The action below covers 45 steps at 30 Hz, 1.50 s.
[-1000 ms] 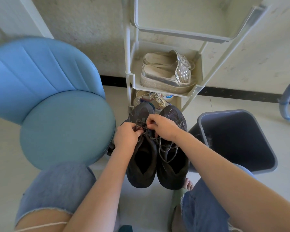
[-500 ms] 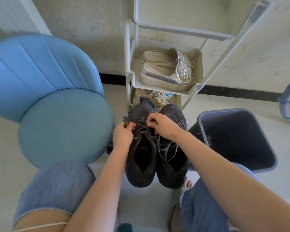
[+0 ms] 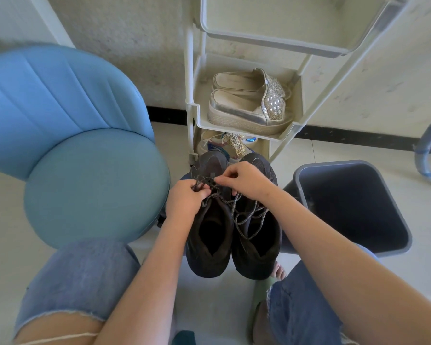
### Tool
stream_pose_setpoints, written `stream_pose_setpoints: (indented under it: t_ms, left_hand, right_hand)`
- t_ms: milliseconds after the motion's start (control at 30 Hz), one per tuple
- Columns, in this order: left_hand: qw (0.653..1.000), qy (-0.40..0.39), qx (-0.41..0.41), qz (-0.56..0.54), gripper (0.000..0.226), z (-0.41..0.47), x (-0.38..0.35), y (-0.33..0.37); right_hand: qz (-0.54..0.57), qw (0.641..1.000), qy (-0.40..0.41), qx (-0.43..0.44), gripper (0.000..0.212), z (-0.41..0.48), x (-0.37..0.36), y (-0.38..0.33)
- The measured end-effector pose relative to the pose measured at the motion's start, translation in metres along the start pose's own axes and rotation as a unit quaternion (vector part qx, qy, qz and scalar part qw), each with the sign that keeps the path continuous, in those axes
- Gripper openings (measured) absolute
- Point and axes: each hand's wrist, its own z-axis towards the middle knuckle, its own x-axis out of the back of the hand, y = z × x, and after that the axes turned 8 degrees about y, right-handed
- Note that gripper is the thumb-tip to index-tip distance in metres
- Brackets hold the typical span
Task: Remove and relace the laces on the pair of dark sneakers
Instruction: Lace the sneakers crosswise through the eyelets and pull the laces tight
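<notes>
Laces (image 3: 210, 188) on the left sneaker (image 3: 209, 242), at the rack's (image 3: 282, 135) foot, now show between my left hand (image 3: 184, 204) and right hand (image 3: 244, 181), which have drawn apart, both pinching them, so unlacing looks underway.

Forearms bare to the frame edge. Left hand (image 3: 184, 205) and right hand (image 3: 246, 180) bare; small dark speck on the right wrist.

Jeans (image 3: 80, 275): blue denim. Left leg washed pale over the thigh, faint vertical wear lines in the cloth. Left knee torn open: cut edge frayed whitish, running across the leg; one loose white thread (image 3: 60, 337) strung over the opening below it.

Right leg (image 3: 301, 317) a deeper blue, weave mottled, with a ragged frayed edge along its inner side and more fraying low at the frame's bottom.

Right foot: toes (image 3: 280, 270) show just past the denim, in an olive-green slide (image 3: 261, 288) with a broad, duller strap.
</notes>
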Motion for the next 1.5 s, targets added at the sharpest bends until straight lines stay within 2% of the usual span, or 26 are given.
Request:
stream_pose_setpoints:
  t_ms: [200, 367, 500, 600, 700, 833, 933, 1033, 1100, 1167, 1333, 1400, 1500]
  left_hand:
    - [1.000, -0.007, 0.000, 0.025, 0.016, 0.002, -0.003, 0.003]
    - [0.999, 0.002, 0.031, 0.013, 0.019, -0.001, -0.009, 0.004]
    - [0.994, -0.016, 0.089, -0.062, 0.029, 0.004, -0.016, 0.001]
    - [0.982, -0.025, 0.125, -0.140, 0.022, 0.005, -0.018, -0.002]
    - [0.980, -0.008, 0.117, -0.163, 0.013, 0.004, -0.018, -0.006]
    - [0.994, 0.028, 0.070, -0.076, 0.022, 0.002, -0.007, -0.007]
    - [0.998, 0.008, 0.058, -0.014, 0.026, -0.003, 0.000, -0.004]
    - [0.997, -0.011, 0.072, 0.011, 0.040, -0.004, 0.001, -0.003]
    - [0.997, -0.008, 0.078, 0.020, 0.045, -0.001, -0.001, -0.004]
    - [0.997, -0.002, 0.077, 0.015, 0.040, 0.002, -0.002, -0.004]
    - [0.996, 0.004, 0.086, 0.023, 0.036, 0.002, -0.004, -0.003]
    - [0.996, 0.003, 0.094, 0.011, 0.040, 0.002, -0.005, -0.003]
    - [0.995, -0.003, 0.099, 0.010, 0.047, 0.003, -0.004, -0.001]
  right_hand:
    - [0.008, 1.000, -0.009, -0.013, 0.004, 0.000, -0.014, -0.004]
    - [0.099, 0.992, -0.049, -0.053, 0.005, -0.006, -0.010, -0.003]
    - [0.156, 0.982, -0.073, -0.080, 0.005, -0.008, -0.006, 0.001]
    - [0.153, 0.982, -0.070, -0.090, 0.005, -0.008, -0.006, 0.000]
    - [0.122, 0.987, -0.043, -0.098, 0.004, -0.007, -0.003, 0.001]
    - [0.039, 0.993, -0.052, -0.099, 0.020, -0.008, 0.004, 0.003]
    - [0.022, 0.992, -0.063, -0.110, 0.036, -0.010, 0.000, -0.002]
    - [0.017, 0.989, -0.052, -0.134, 0.048, -0.010, -0.005, -0.010]
    - [0.001, 0.988, -0.044, -0.148, 0.044, -0.010, -0.008, -0.014]
    - [0.005, 0.985, -0.042, -0.168, 0.038, -0.010, -0.008, -0.018]
    - [0.118, 0.964, -0.030, -0.238, 0.020, -0.013, -0.005, -0.021]
    - [0.150, 0.962, 0.001, -0.229, 0.015, -0.016, -0.008, -0.019]
    - [0.159, 0.973, 0.028, -0.168, 0.013, -0.021, -0.011, -0.016]
